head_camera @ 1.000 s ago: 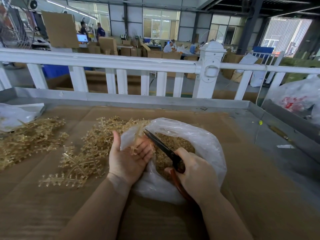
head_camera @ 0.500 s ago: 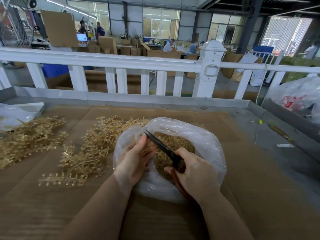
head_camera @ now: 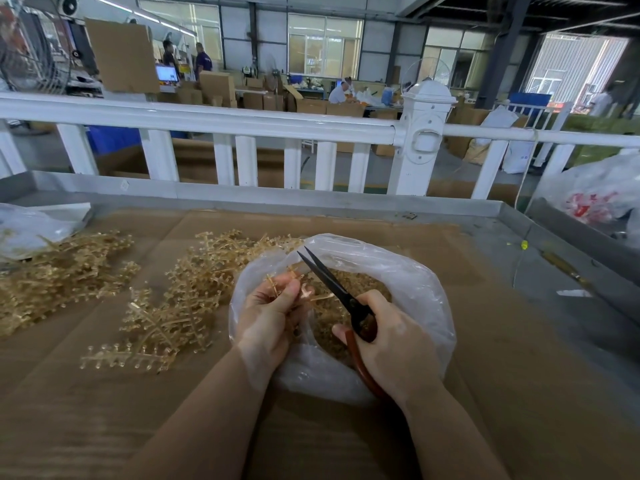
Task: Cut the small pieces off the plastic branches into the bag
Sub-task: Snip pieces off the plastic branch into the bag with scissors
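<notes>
A clear plastic bag (head_camera: 412,282) stands open on the cardboard-covered table, holding many small golden cut pieces (head_camera: 349,282). My left hand (head_camera: 268,317) pinches a small golden plastic branch (head_camera: 287,285) over the bag's left rim. My right hand (head_camera: 391,344) grips black scissors with red-brown handles (head_camera: 332,289). Their blades point up and left, slightly parted, right beside the branch. A pile of golden plastic branches (head_camera: 180,299) lies left of the bag.
A second heap of branches (head_camera: 59,275) lies at the far left beside a crumpled clear bag (head_camera: 31,226). The table has a grey metal rim (head_camera: 277,199), with a white fence (head_camera: 221,123) behind it. Another plastic bag (head_camera: 595,195) sits at the right.
My left hand turned from palm-up and open to gripping the branch and moved into the bag's mouth. The scissors stayed almost in place.
</notes>
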A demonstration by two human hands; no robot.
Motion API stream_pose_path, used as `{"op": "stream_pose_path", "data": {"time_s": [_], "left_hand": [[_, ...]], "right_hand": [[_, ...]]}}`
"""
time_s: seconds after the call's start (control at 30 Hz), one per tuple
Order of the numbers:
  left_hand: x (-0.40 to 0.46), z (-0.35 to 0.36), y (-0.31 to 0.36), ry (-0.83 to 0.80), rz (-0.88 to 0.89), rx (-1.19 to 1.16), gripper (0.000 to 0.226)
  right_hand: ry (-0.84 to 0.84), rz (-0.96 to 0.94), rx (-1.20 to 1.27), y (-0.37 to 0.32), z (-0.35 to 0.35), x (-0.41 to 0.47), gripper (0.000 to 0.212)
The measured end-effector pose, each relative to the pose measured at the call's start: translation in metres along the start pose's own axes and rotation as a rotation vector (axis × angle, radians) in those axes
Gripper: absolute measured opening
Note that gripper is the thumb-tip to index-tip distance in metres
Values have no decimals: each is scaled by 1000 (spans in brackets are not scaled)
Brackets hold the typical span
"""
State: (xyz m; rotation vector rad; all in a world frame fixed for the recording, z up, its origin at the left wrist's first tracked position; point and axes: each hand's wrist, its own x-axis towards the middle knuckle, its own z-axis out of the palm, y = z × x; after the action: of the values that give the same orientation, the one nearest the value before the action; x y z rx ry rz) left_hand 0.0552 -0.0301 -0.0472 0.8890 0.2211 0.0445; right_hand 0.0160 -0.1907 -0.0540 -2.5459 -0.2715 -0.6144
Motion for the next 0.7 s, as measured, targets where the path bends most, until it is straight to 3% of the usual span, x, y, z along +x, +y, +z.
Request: {"op": "stream_pose_path", "data": {"time_s": [0.23, 0.4, 0.7], "left_hand": [[1, 1, 1, 35, 21, -6, 11], [0, 0, 0, 59, 19, -27, 18], [1, -1, 2, 7, 17, -74, 20]], "right_hand": [[-48, -43, 5, -2, -2, 0, 37], [-134, -64, -54, 0, 1, 0, 51], [-128, -69, -67, -1, 2, 0, 52]]}}
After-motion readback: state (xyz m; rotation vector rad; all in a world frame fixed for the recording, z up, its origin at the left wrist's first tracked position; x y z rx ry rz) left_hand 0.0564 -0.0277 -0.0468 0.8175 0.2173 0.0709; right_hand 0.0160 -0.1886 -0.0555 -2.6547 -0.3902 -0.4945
